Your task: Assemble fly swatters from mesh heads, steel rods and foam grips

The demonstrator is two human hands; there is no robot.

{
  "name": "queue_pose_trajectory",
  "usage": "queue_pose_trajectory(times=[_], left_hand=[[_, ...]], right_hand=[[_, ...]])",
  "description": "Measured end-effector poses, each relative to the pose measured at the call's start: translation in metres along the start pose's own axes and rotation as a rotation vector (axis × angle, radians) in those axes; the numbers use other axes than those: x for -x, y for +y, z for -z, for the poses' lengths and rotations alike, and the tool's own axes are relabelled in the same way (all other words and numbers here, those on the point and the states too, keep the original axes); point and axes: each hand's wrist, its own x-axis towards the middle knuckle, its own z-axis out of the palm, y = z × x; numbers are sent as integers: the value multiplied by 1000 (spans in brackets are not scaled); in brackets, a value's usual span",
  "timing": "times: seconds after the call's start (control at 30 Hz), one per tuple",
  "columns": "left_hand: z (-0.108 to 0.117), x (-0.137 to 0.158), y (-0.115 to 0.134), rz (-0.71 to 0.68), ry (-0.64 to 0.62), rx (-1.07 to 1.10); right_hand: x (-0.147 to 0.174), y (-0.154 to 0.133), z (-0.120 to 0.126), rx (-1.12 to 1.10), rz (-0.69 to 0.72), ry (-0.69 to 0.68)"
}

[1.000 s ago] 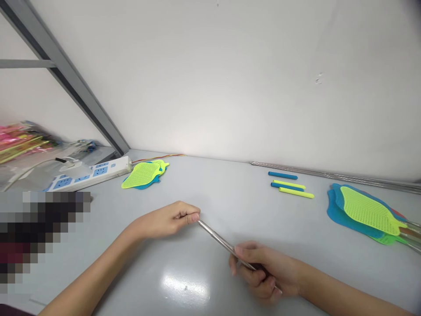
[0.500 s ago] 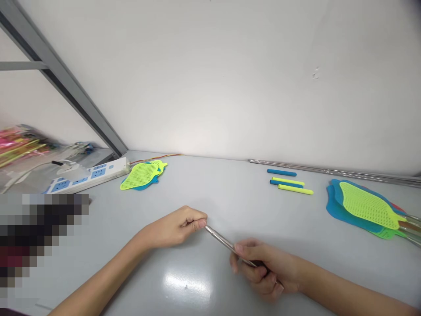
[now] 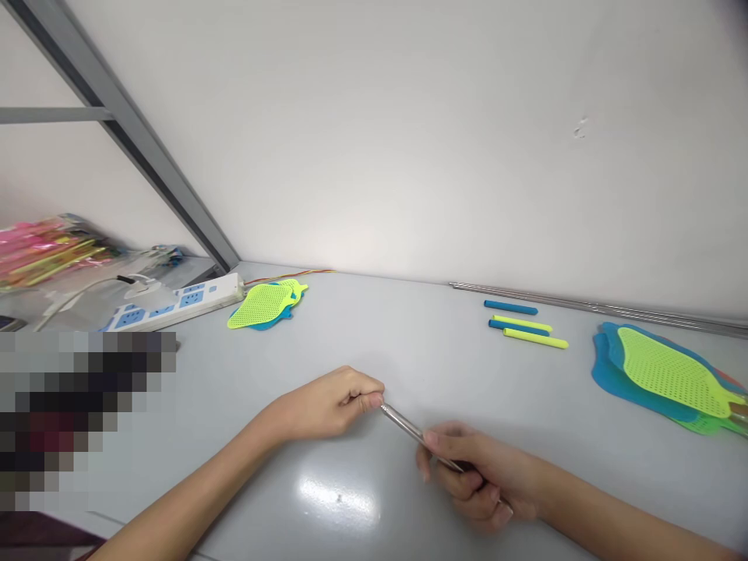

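A slim silvery metal rod (image 3: 402,422) slants across the middle of the head view, held between both hands. My left hand (image 3: 336,401) pinches its upper left end between thumb and fingers, which hide the tip. Lower down, my right hand (image 3: 471,471) is wrapped around the shaft, the thumb lying along it. The rod's lower end shows near the curled fingers of this hand. Beyond the hands lie several short blue and yellow-green tubes (image 3: 534,338). A pile of blue and yellow-green fly swatter heads (image 3: 672,370) is at the right.
More perforated swatter heads (image 3: 262,304) lie at the left on the grey table (image 3: 386,335). Long thin metal rods (image 3: 584,305) run along the wall. A white power strip (image 3: 187,302) and bagged colourful items (image 3: 52,245) are at far left. A blurred-out patch covers the lower left.
The camera view has shifted slightly, so everything appears a little farther right. The stretch of rod between my hands looks slightly shorter. Both hands keep their grip.
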Motion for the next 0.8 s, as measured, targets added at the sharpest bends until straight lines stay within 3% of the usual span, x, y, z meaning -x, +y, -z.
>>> queue_pose_trajectory(times=[0.57,0.8], left_hand=[[2,-4,-6,4,103,-7],[4,-6,-6,17,112,-22]], right_hand=[[-1,-5,-6,18,7,82],[-2,-5,-4,-30,0,30]])
